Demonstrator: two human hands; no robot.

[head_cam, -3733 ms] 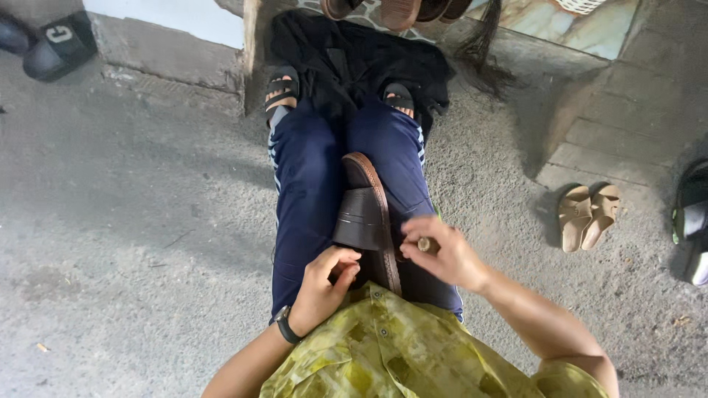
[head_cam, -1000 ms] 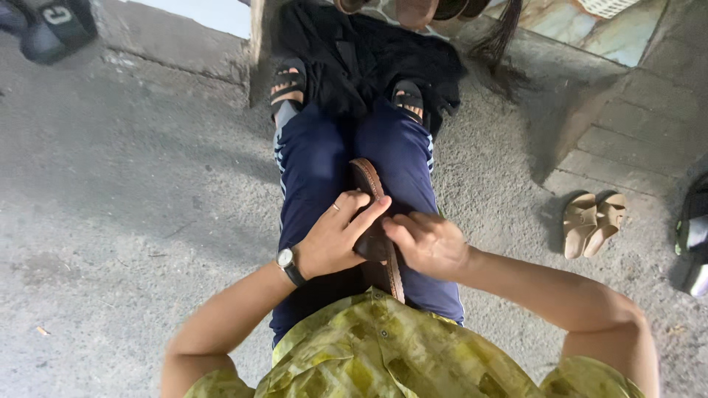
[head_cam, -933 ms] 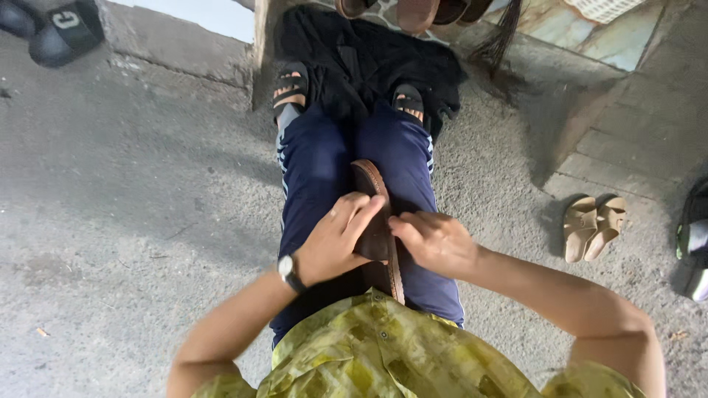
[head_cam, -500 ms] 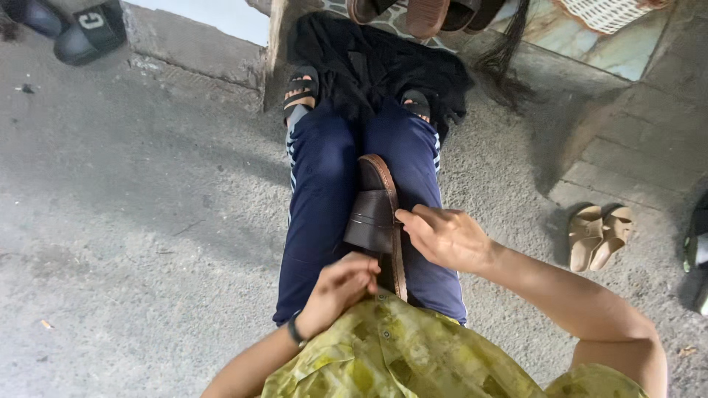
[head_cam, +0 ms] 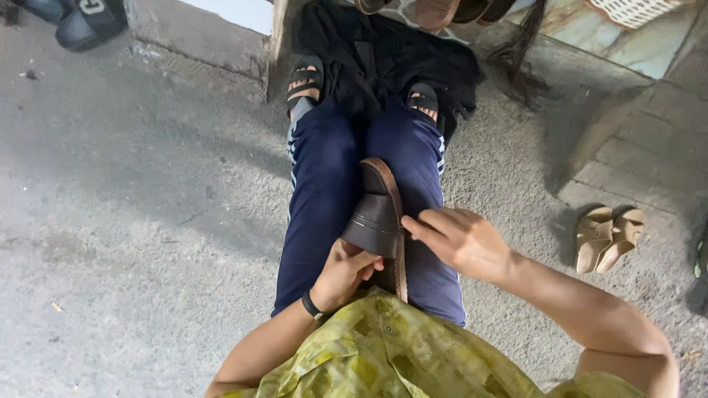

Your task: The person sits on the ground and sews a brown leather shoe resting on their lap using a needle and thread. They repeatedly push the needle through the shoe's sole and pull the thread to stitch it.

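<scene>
Yellow-green patterned shirt, navy striped trousers, black sandals, perhaps wristwatch.

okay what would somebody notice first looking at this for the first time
Probably the dark brown sandal lying on its side on the seated person's lap, in mid frame. The left hand grips its near end while the right hand touches its tan sole edge. A tan pair of sandals sits on the concrete at right.
</scene>
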